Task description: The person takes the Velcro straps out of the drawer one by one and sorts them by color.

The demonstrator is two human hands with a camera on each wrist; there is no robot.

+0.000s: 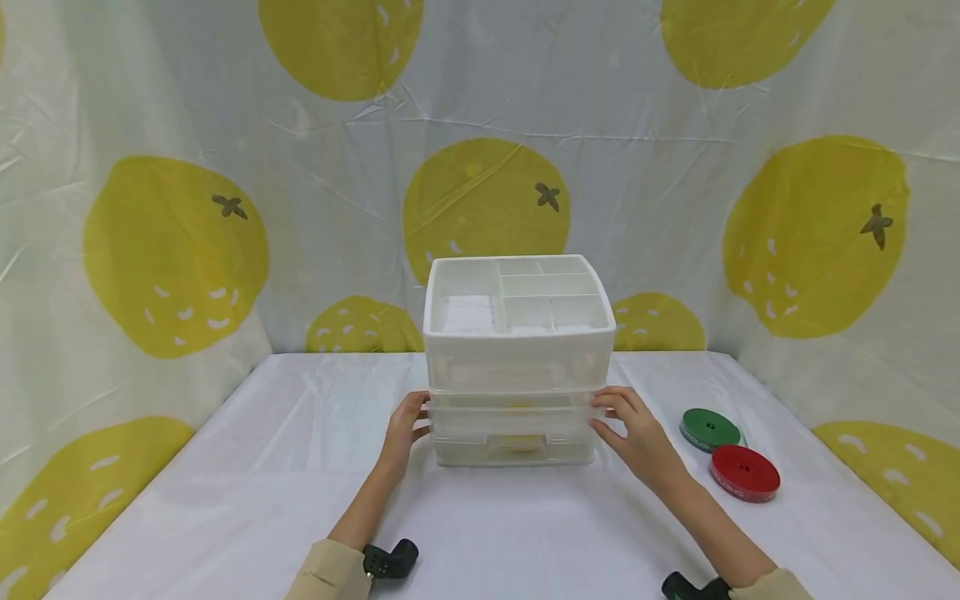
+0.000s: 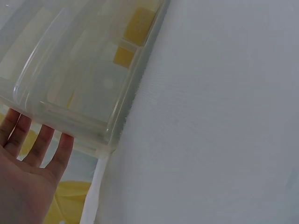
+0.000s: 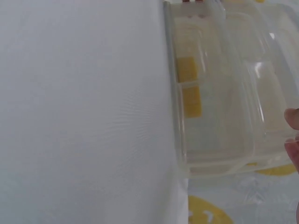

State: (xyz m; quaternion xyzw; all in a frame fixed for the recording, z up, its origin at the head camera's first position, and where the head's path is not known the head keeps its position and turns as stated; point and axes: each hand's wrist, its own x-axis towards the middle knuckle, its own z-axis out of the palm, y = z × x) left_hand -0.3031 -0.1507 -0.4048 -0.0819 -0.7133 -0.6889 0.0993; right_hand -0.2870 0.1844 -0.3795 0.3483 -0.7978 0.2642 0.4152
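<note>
A boxy organiser of smooth white and translucent plastic (image 1: 517,364), with drawers under a compartmented top, stands midway between the left and right edges of the white-cloth-covered counter (image 1: 525,533), blocking part of the back edge. The left hand (image 1: 402,429) and right hand (image 1: 640,440) touch its sides, fingers spread. Toward the right edge, a flat round red roll (image 1: 746,472) lies just before a green one (image 1: 709,429).

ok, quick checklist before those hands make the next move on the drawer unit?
1. Drawer unit upright on table: ok.
2. Left hand at unit's left side: ok, fingertips touching.
3. Right hand holding firmly: cannot tell; fingertips at unit's right side.
4. Green roll and red roll apart from unit: ok, both to its right.
5. Drawers fully shut: cannot tell.
6. Bottom drawer contents: cannot tell; yellow shows at its front.
</note>
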